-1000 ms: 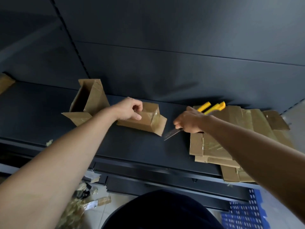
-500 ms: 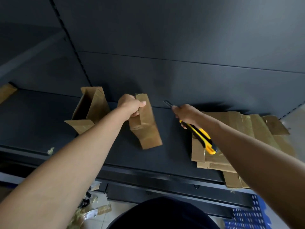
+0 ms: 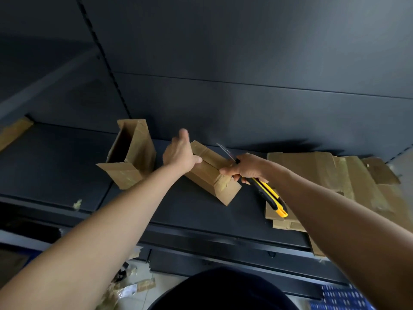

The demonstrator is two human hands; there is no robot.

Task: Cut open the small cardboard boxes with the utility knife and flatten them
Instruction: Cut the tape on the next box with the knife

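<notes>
A small taped cardboard box (image 3: 214, 175) lies on its side on the dark shelf (image 3: 55, 166), running from back left to front right. My left hand (image 3: 180, 154) holds its far left end, thumb on top and fingers behind it. My right hand (image 3: 244, 168) grips a yellow and black utility knife (image 3: 269, 194), blade out and pointing up and back, while its fingertips touch the box's taped top edge near the front end.
An opened box (image 3: 129, 155) with its flaps out stands to the left. A pile of flattened cardboard (image 3: 335, 175) lies on the shelf to the right. Tape and cardboard scraps (image 3: 134, 285) litter the floor below. A blue crate (image 3: 339, 298) shows at the bottom right.
The box has been turned from leaning upright to lying on its side. My left hand shifted to its far end, and my right hand with the knife came in against the box.
</notes>
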